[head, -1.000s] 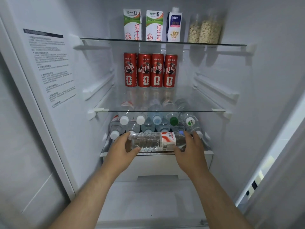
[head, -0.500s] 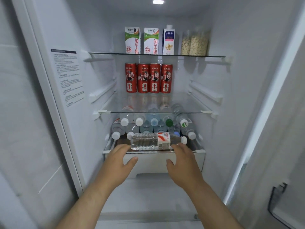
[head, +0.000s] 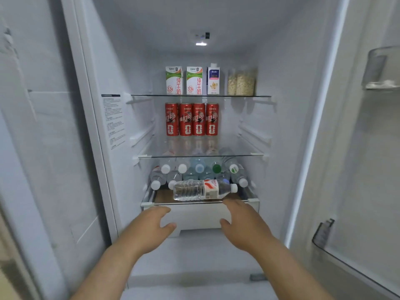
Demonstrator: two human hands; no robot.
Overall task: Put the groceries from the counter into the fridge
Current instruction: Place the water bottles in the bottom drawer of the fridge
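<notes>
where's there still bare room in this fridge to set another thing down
Middle shelf: bare glass either side of the red cans and in front of them. Top shelf: a gap left of the milk cartons. Bottom shelf crowded: stacked water bottles, one sideways bottle across the front.

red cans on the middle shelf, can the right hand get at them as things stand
Probably yes. The right hand is open and empty, and the glass shelf in front of the four red cans is bare, so nothing seems to block a reach in.
</notes>
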